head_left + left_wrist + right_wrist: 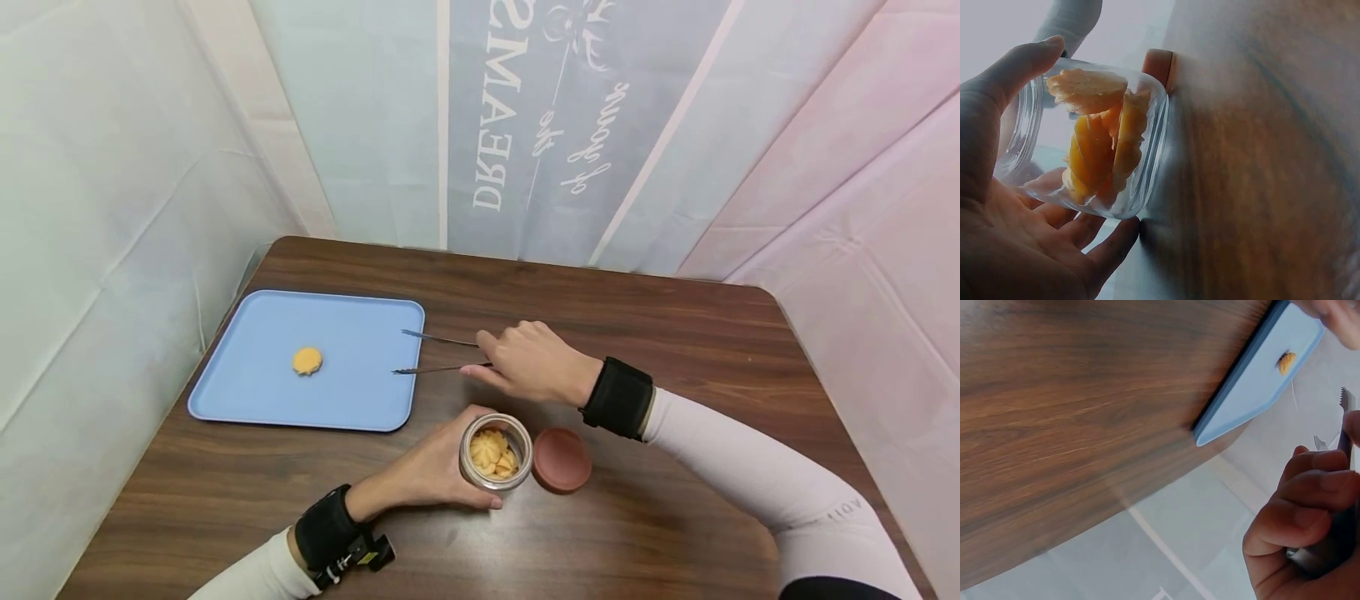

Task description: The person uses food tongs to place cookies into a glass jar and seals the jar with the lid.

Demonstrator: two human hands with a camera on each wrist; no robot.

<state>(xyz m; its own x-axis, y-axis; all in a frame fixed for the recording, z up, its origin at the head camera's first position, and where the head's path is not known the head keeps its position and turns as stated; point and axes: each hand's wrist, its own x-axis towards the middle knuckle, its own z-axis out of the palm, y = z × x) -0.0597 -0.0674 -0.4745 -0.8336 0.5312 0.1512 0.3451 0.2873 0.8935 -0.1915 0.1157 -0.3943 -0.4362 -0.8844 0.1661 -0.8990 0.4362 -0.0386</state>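
At 9 o'clock on the tabletop [675, 333] lies the blue tray [247, 392], and one yellow cookie [307, 360] already rests near its middle. Your left hand [427, 471], at 6 o'clock, has its fingers curled around the open glass jar [496, 451], which is still full of cookies; the brown lid [562, 459] lies just beside it at 3 o'clock of the jar. Your right hand [532, 362] grips the metal tongs [438, 354]; their tips are spread apart and empty, over the tray's right edge. You seem to be between two transfers. I think the next move needs the tips brought down into the jar mouth and closed gently, so the cookie does not break.
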